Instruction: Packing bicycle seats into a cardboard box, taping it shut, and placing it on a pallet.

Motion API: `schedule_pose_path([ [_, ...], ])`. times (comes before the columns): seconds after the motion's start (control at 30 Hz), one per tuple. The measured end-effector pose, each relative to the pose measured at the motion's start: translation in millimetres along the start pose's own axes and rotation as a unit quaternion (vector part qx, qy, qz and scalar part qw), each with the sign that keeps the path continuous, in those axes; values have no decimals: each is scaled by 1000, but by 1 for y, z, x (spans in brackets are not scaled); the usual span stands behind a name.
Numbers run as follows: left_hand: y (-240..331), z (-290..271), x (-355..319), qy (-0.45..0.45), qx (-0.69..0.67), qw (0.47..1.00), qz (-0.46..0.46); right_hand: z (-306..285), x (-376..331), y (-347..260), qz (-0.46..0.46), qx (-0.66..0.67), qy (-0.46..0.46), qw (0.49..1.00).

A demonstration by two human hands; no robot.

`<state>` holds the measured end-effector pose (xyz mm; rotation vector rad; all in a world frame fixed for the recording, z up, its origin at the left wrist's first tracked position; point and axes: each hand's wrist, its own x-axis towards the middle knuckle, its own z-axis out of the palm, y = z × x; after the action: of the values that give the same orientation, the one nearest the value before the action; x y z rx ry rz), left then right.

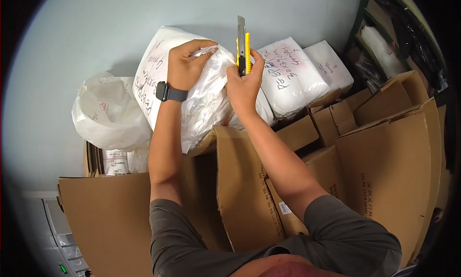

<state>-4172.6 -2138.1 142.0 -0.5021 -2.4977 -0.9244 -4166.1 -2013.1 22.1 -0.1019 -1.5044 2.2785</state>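
My right hand [244, 92] is closed around a yellow snap-off utility knife [242, 49], its long blade extended and pointing up. My left hand [187, 65], with a dark watch on the wrist, pinches the gathered edge of a white plastic bag [206, 101]. Translucent film of the bag stretches between both hands, and pale contents show through its lower part. Behind the left hand stands a large white wrapped package [153, 70] with handwriting on it. The blade is upright and stands apart from the left hand. Whether the right fingers also touch the film, I cannot tell.
White wrapped packages [288, 77] line the wall at right, and a round white bag [108, 113] sits at left. Open cardboard boxes [384, 166] and upright flaps [240, 185] rise below my forearms. A shelf with dark bags [406, 32] stands at far right.
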Motion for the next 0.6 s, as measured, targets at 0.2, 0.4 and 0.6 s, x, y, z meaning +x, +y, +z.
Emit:
schedule_pose_path([
  [0.2, 4, 10, 9, 81, 41, 995, -35, -15, 14, -28, 141, 19, -103, 985],
  [0.4, 3, 10, -1, 190, 67, 979, 20, -58, -3, -110, 166, -99, -240, 951],
  [0.6, 1, 17, 6, 209, 95, 971, 69, -65, -58, -94, 179, -118, -249, 944],
])
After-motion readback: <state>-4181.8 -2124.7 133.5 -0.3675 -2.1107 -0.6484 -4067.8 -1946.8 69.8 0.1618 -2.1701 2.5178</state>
